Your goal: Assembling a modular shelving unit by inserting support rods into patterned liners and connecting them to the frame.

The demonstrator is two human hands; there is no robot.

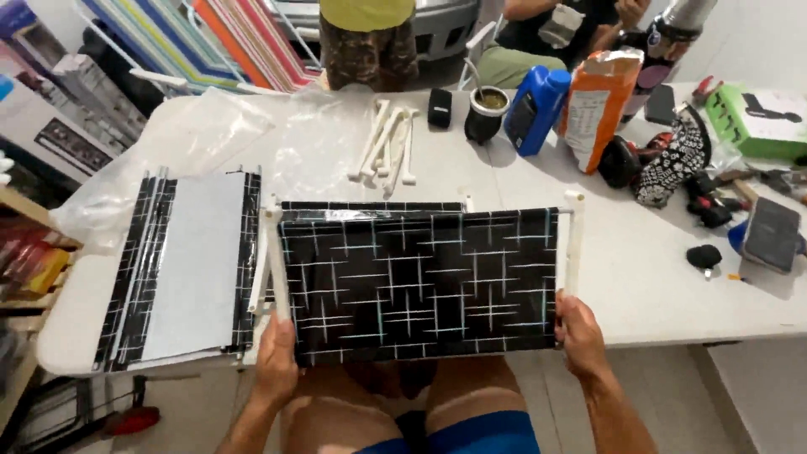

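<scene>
I hold a black fabric shelf panel (418,282) with a thin white cross pattern, stretched between two white plastic side bars. My left hand (276,357) grips its lower left corner by the left white bar (275,261). My right hand (578,336) grips the lower right corner below the right white bar (572,240). The panel stands tilted up over the near edge of the white table (639,277), above my knees. A stack of similar panels (189,265), grey side up, lies flat to the left.
Loose white plastic rods (387,143) and clear plastic bags (206,126) lie at the back. A dark gourd cup (487,112), blue bottle (535,108), orange bag (597,105), green box (761,122) and tools crowd the right. Other people stand and sit beyond the table's far edge.
</scene>
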